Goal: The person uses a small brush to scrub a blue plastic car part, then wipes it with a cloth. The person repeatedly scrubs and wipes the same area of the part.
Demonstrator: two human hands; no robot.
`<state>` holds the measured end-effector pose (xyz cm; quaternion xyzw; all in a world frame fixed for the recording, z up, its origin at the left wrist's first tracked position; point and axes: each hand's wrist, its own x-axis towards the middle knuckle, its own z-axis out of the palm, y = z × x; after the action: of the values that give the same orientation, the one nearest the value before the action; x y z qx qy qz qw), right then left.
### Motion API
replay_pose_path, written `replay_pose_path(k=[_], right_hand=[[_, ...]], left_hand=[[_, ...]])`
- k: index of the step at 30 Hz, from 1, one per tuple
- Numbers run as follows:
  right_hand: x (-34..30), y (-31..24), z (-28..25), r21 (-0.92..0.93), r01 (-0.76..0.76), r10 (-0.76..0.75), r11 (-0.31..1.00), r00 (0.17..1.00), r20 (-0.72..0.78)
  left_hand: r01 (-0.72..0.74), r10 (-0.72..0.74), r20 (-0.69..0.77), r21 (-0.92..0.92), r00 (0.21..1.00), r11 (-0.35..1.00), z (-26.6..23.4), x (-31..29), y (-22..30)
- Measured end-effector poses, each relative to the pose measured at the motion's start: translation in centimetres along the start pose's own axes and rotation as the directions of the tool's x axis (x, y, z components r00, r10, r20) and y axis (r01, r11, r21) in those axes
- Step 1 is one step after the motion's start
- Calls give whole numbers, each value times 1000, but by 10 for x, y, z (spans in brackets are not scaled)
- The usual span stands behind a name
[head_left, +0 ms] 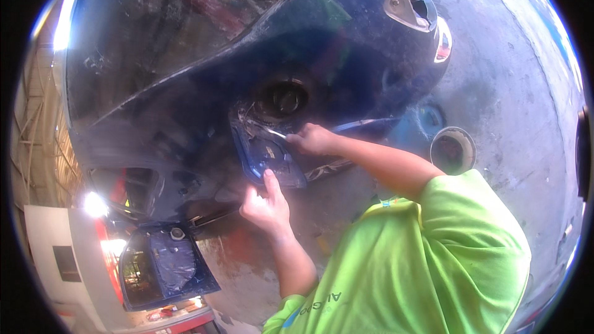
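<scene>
Lime-green shirt (402, 266) cloth fills the lower right nearest the camera, its short sleeves leaving both forearms bare. Beyond it, against the side of a dark blue car body (352, 80), a rounded fuel filler flap (275, 159) stands open just below its recess, the inner face with its raised border turned to view. Black and round, the fuel cap (286, 99) sits within the recess.

Right hand (312, 140) is clenched around a slim hand tool (276, 133), whose pale shaft juts leftward out of the fist, its end at the upper part of the flap, close to the hinge side. Left hand (266, 206) is at the flap's lower edge, thumb extended up against the border and the other fingers curled; whether those fingers close on the edge from behind I cannot tell, as glare and blur soften that spot.

An open-topped round tub (473, 148) stands near the right elbow on the grey floor (520, 80), with a blue stain (424, 120) just to its left. Toward the top right, the bodywork ends in a silvery lamp recess (402, 7). Dark, streaked window glass (167, 18) spreads over the upper left. Lower left, a car door (176, 263) shows its inner side, partly covered by crumpled silvery sheeting.
</scene>
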<state>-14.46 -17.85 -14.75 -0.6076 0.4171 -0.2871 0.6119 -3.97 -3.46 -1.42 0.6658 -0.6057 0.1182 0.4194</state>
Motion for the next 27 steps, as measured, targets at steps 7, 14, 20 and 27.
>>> replay_pose_path(k=[7, 14, 20, 27], right_hand=[[-1, -23, -10, 192, -143, 114, 971, 981, 157], [5, -31, 3, 79, 45, -46, 996, 999, 12], [0, -34, -7, -85, -22, 28, 996, 997, 77], [3, -24, 11, -3, 51, -51, 999, 999, -10]], left_hand=[[33, -36, 80, 40, 996, 999, -9, 3, 6], [-62, 45, 116, 153, 992, 986, -4, 7, 28], [-2, -14, 96, 165, 995, 986, 3, 13, 36], [19, -35, 98, 161, 995, 987, -8, 14, 36]])
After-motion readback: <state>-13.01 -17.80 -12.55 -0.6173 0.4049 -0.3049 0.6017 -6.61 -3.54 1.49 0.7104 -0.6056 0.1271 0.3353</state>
